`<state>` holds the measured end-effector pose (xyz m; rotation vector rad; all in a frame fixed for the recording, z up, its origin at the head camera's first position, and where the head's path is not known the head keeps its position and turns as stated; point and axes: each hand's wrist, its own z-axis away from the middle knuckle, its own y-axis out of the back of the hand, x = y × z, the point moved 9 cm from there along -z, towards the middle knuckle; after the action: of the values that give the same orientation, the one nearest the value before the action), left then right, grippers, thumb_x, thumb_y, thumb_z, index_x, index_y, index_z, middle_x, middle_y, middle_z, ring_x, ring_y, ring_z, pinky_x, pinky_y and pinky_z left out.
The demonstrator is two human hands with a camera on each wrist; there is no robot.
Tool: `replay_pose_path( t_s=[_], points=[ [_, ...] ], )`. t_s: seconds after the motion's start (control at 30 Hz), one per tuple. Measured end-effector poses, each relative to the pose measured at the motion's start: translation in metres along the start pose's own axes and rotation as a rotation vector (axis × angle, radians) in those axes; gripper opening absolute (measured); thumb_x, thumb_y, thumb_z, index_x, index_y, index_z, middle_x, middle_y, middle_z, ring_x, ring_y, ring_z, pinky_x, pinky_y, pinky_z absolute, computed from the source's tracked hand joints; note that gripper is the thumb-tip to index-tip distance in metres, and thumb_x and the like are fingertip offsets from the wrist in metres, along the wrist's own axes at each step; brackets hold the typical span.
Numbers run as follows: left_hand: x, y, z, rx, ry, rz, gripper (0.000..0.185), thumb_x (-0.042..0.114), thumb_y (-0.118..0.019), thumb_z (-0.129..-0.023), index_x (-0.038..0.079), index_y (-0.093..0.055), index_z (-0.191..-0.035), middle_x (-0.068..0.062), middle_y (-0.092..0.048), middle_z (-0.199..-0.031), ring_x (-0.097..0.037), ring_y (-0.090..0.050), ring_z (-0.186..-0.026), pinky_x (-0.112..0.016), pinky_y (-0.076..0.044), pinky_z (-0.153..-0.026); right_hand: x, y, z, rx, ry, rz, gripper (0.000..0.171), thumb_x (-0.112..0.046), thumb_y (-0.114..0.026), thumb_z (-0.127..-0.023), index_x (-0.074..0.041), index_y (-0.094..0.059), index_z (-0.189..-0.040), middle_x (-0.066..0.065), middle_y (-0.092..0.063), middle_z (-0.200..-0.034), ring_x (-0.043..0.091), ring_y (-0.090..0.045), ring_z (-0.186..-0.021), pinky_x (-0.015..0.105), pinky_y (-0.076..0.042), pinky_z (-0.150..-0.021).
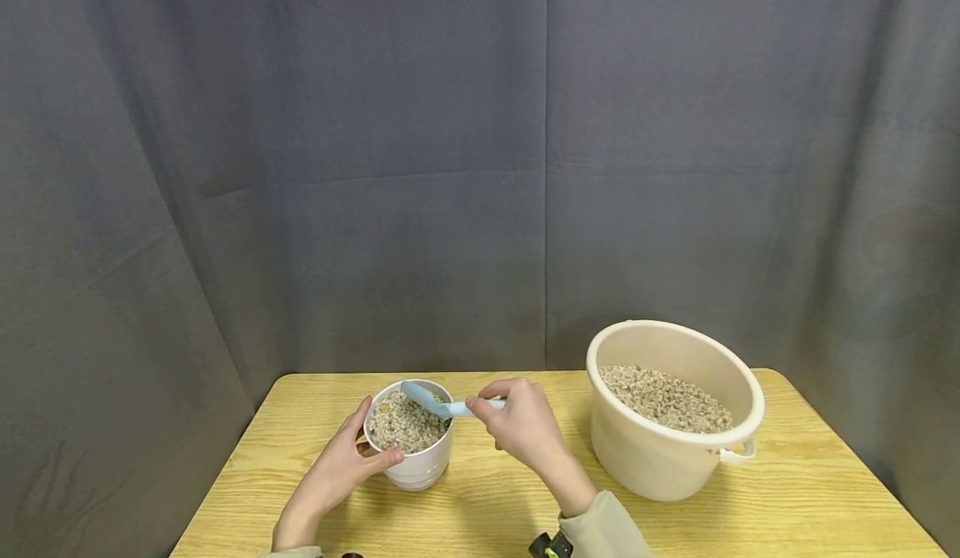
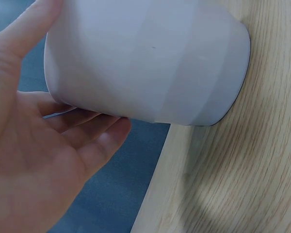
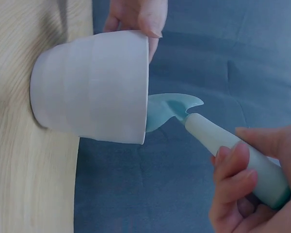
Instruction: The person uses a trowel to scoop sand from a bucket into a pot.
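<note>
A white flower pot (image 1: 420, 465) with a ribbed side stands upright on the table, filled near its rim with grainy tan and grey gravel (image 1: 405, 424). My left hand (image 1: 341, 462) holds the pot from the left, thumb at the near rim and fingers round the far side; the left wrist view shows those fingers partly hidden behind the pot (image 2: 145, 58). My right hand (image 1: 521, 424) grips the handle of a light blue hand trowel (image 3: 223, 141). Its blade (image 1: 423, 397) lies over the pot's opening at the far right rim, the tip partly inside the pot in the right wrist view.
At the right stands a large cream bucket (image 1: 652, 462), partly filled with the same kind of gravel (image 1: 667, 398), with a white handle (image 1: 738, 454) on its near side. A wood-grain table (image 1: 300, 408) bears both containers. Grey curtains (image 1: 412, 208) hang behind and beside it.
</note>
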<state>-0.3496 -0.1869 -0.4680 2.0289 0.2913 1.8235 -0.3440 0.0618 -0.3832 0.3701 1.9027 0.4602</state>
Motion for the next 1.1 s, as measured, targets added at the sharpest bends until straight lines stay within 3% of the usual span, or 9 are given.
replay_pose_path(
  t_s=[0.13,0.53,0.87,1.1],
  points=[
    [-0.001,0.001,-0.001,-0.001,-0.009,0.003,0.106,0.025,-0.082,-0.081,-0.003,-0.011,-0.155,-0.029,-0.016,-0.156,-0.041,-0.045,-0.128,-0.046,-0.045,-0.102,0.01,0.0,0.0,-0.023,-0.061,-0.101,0.016,-0.019,-0.068,-0.09,-0.006,-0.074,-0.083,0.01,-0.061,-0.053,0.011,-0.052,-0.034,0.027,-0.046,-0.033],
    [0.001,0.002,0.0,-0.002,-0.007,0.0,0.105,0.024,-0.082,-0.082,-0.003,-0.011,-0.154,-0.029,-0.017,-0.156,-0.041,-0.045,-0.129,-0.046,-0.045,-0.102,0.032,-0.002,0.002,-0.066,-0.235,-0.386,0.023,-0.02,-0.067,-0.092,0.003,-0.073,-0.09,0.006,-0.057,-0.052,0.01,-0.049,-0.036,0.021,-0.039,-0.034],
    [0.0,0.002,0.0,-0.002,-0.008,0.007,0.105,0.024,-0.082,-0.082,-0.003,-0.012,-0.155,-0.029,-0.018,-0.156,-0.041,-0.045,-0.129,-0.046,-0.045,-0.102,0.042,-0.006,0.007,-0.067,-0.293,-0.53,0.031,-0.025,-0.067,-0.093,0.006,-0.07,-0.09,0.007,-0.057,-0.055,0.01,-0.048,-0.038,0.02,-0.039,-0.036],
    [0.0,0.001,0.0,0.0,-0.014,0.004,0.106,0.024,-0.083,-0.081,-0.003,-0.012,-0.154,-0.029,-0.019,-0.155,-0.041,-0.045,-0.128,-0.046,-0.045,-0.102,0.044,-0.009,0.01,-0.055,-0.286,-0.576,0.031,-0.023,-0.067,-0.094,0.008,-0.069,-0.092,0.006,-0.057,-0.056,0.01,-0.048,-0.039,0.021,-0.039,-0.036]
  ],
)
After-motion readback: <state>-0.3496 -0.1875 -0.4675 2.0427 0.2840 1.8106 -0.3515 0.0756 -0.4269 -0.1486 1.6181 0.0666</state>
